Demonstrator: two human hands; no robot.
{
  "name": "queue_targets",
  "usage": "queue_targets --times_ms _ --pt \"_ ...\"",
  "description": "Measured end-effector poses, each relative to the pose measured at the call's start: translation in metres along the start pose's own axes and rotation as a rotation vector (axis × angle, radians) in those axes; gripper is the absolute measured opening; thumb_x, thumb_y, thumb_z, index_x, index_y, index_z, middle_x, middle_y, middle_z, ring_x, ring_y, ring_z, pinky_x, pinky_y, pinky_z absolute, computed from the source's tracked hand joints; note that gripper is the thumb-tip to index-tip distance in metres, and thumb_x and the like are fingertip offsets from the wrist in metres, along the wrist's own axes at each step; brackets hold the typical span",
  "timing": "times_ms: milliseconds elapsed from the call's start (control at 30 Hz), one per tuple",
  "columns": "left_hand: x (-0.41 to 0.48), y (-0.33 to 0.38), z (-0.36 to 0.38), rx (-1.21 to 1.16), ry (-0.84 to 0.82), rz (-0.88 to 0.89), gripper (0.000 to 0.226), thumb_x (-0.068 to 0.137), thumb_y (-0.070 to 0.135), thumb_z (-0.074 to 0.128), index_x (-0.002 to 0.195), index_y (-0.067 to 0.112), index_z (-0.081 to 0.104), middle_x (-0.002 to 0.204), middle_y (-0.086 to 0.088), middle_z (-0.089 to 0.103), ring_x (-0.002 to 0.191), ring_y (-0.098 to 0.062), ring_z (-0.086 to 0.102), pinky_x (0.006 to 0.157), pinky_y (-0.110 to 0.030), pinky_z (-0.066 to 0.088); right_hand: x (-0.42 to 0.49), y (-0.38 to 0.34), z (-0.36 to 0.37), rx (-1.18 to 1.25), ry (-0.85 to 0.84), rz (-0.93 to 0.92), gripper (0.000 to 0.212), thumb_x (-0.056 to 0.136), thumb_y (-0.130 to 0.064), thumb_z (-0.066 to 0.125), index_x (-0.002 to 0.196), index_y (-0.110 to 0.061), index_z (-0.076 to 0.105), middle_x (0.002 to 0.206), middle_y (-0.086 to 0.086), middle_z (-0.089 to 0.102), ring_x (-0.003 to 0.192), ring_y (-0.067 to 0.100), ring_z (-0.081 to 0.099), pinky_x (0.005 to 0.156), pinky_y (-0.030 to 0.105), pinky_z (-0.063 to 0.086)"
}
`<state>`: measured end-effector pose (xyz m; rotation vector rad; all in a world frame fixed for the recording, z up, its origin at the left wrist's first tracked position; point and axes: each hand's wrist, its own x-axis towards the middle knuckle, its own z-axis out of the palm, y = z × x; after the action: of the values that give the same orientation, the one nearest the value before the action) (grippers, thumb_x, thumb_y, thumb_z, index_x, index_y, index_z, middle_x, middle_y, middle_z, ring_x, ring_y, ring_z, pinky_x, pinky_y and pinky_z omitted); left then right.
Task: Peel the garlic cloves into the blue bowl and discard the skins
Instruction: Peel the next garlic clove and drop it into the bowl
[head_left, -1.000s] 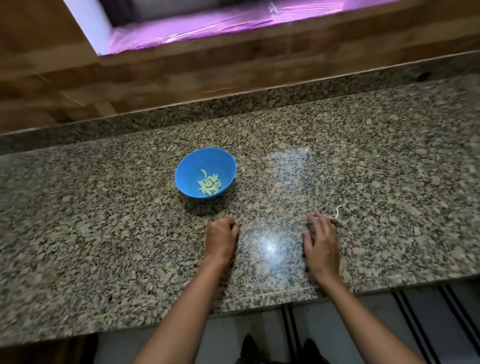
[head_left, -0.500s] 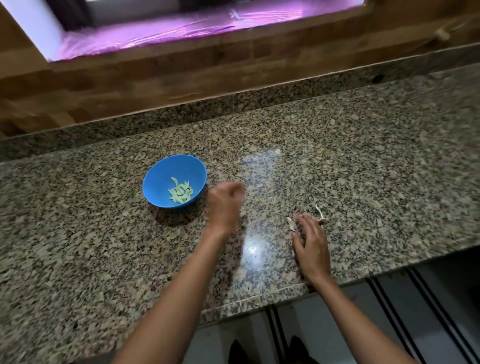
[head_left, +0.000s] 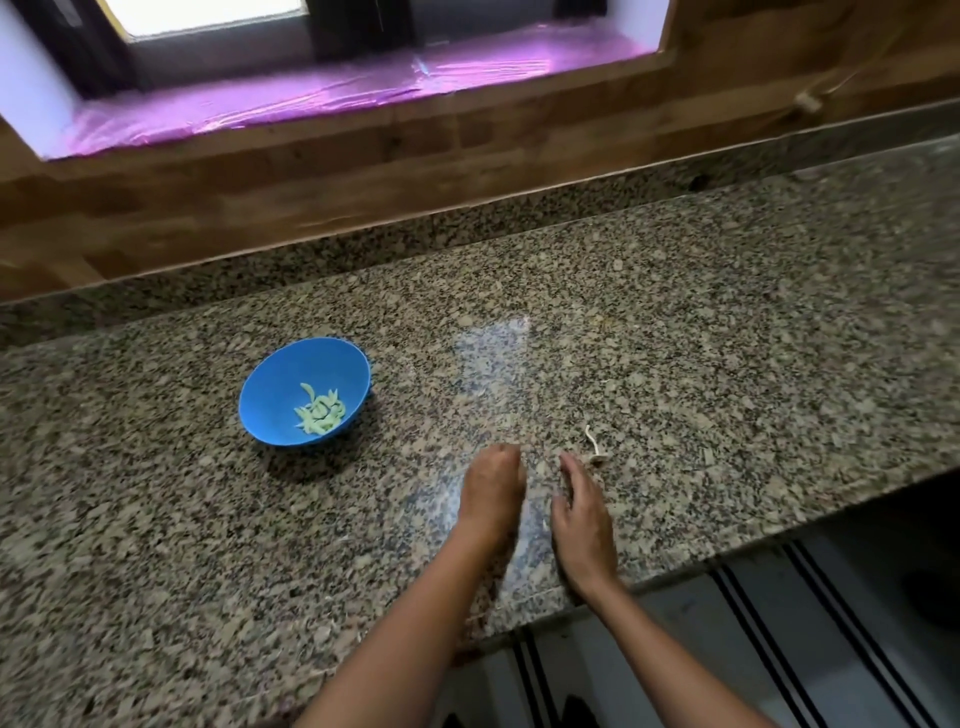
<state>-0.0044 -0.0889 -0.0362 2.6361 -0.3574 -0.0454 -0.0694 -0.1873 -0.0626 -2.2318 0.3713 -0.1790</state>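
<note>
The bowl (head_left: 275, 384) sits on the counter (head_left: 727, 364) left of centre, with pale peeled cloves (head_left: 319, 410) heaped at its bottom. Low in the frame, just right of centre, the left hand (head_left: 491, 493) is a blur over the stone, so I cannot tell whether its fingers hold anything. Just beside it, the right hand (head_left: 582, 512) has its fingers stretched out and loose, with a few skins (head_left: 595, 449) lying just past their tips.

The left hand (head_left: 491, 493) and right hand (head_left: 582, 512) are bare. Behind the fingers, both wrists and forearms are uncovered. Blur smears the left hand's fingers.
</note>
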Motion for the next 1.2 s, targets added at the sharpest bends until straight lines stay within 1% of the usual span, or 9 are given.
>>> queue_targets --times_ms 167,300,467,633,733,833,967,1067,1200 --pt "-0.017 -0.042 -0.033 -0.368 0.085 -0.261 0.008 0.096 0.015 0.050 0.091 0.014 0.057 0.080 0.005 0.061 0.069 -0.005 0.056 0.056 -0.011 0.043 0.006 -0.019 0.011 -0.060 -0.140 -0.119 0.049 0.098 -0.020 0.040 0.145 -0.022 0.027 0.150 -0.005 0.030 0.138 0.009 0.025 0.113 0.024 0.022" --pt "-0.017 -0.063 -0.057 -0.778 -0.103 -0.498 0.002 0.086 0.007 0.066 0.086 0.005 0.066 0.074 -0.010 0.068 0.057 -0.015 0.061 0.055 -0.025 0.052 0.017 -0.027 0.019 -0.289 -0.317 -0.285 0.054 0.099 -0.040 0.026 0.148 -0.023 0.014 0.156 -0.004 0.014 0.143 0.008 0.007 0.113 0.021 -0.008" --pt "-0.014 -0.074 -0.065 -0.578 -0.155 -0.568 0.004 0.077 0.002 0.074 0.081 0.001 0.072 0.073 -0.013 0.072 0.069 -0.028 0.070 0.070 -0.042 0.059 0.017 -0.017 0.021 -0.531 -0.430 -0.412 0.078 0.087 -0.066 0.012 0.149 -0.021 -0.004 0.154 -0.008 -0.013 0.137 0.003 -0.020 0.110 0.028 -0.021" --pt "-0.008 -0.064 -0.065 -0.224 -0.198 -0.492 0.002 0.082 0.005 0.069 0.080 0.006 0.070 0.075 -0.004 0.070 0.060 -0.010 0.065 0.050 -0.018 0.050 0.017 -0.017 0.023 -0.550 -0.433 -0.408 0.077 0.087 -0.066 0.012 0.147 -0.024 -0.011 0.150 -0.009 -0.021 0.138 0.006 -0.020 0.110 0.030 -0.021" --pt "-0.008 -0.054 -0.060 -0.015 -0.172 -0.419 0.007 0.086 0.001 0.062 0.082 0.005 0.067 0.078 -0.006 0.068 0.070 -0.017 0.066 0.065 -0.028 0.058 0.016 -0.017 0.026 -0.489 -0.441 -0.421 0.063 0.094 -0.054 0.016 0.145 -0.026 -0.008 0.151 -0.011 -0.013 0.141 0.004 -0.012 0.113 0.026 -0.017" --pt "-0.019 -0.050 -0.054 0.159 -0.128 -0.235 0.009 0.090 0.001 0.054 0.088 0.004 0.062 0.084 -0.007 0.065 0.077 -0.019 0.062 0.075 -0.032 0.056 0.016 -0.022 0.027 -0.220 -0.362 -0.428 0.048 0.099 -0.035 0.034 0.145 -0.022 0.027 0.150 -0.008 0.021 0.138 0.002 0.015 0.114 0.021 0.003" --pt "-0.030 -0.066 -0.063 -0.265 -0.090 -0.261 0.010 0.088 0.006 0.061 0.090 0.010 0.070 0.082 0.001 0.070 0.074 -0.007 0.065 0.070 -0.021 0.056 0.024 -0.050 0.027 0.183 -0.404 -0.113 0.027 0.096 -0.018 0.049 0.118 -0.011 0.062 0.108 0.003 0.067 0.090 0.010 0.063 0.081 0.023 0.051" --pt "-0.036 -0.065 -0.073 -0.531 -0.005 -0.269 0.010 0.084 0.006 0.066 0.091 0.010 0.072 0.079 0.008 0.069 0.074 -0.001 0.066 0.063 -0.011 0.050 0.040 -0.068 0.020 0.515 -0.697 0.234 0.022 0.094 -0.015 0.051 0.100 -0.001 0.067 0.079 0.009 0.069 0.051 0.009 0.057 0.045 0.018 0.046" --pt "-0.043 -0.070 -0.073 -0.423 0.081 -0.133 0.016 0.083 0.009 0.069 0.097 0.014 0.073 0.087 0.004 0.073 0.075 0.002 0.066 0.067 -0.008 0.051 0.057 -0.069 0.010 0.641 -0.962 0.348 0.022 0.085 -0.015 0.059 0.097 0.002 0.067 0.084 0.014 0.070 0.049 0.011 0.052 0.044 0.015 0.041"
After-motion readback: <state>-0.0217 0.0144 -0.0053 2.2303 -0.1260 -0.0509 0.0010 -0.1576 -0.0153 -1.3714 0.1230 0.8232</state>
